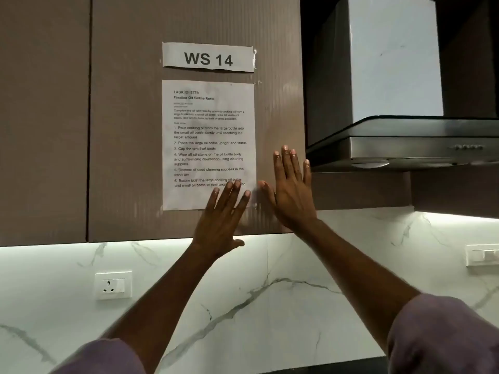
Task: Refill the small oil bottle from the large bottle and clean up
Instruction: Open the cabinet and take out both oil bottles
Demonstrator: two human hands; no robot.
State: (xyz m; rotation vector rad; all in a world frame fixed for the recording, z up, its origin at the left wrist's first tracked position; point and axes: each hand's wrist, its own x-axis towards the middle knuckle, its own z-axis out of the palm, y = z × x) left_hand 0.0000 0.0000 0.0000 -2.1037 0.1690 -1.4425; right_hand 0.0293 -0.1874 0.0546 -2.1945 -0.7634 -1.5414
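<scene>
While both hands (221, 225) (290, 193) raised flat, instruction sheet (208, 136) taped, creased.

Browns, whites and steel grey up at your wall cabinet.

Your brown matte cabinet door (129, 157) carries a fine vertical ribbing, and taped on it you've got a white paper label (208, 57) with bold black "WS 14" lettering, plus a white printed task sheet (208, 144) in small black type with faint grey smudging. Below, your white marble-look backsplash (270, 306) runs with grey veins, lit pale by a strip of light. There's a white wall socket (113, 285) on it, and a white switch plate (482, 255) at the right. The brushed silver-grey steel range hood (405, 147) has a black top edge. Your sleeves (445, 338) read muted purple.
</scene>
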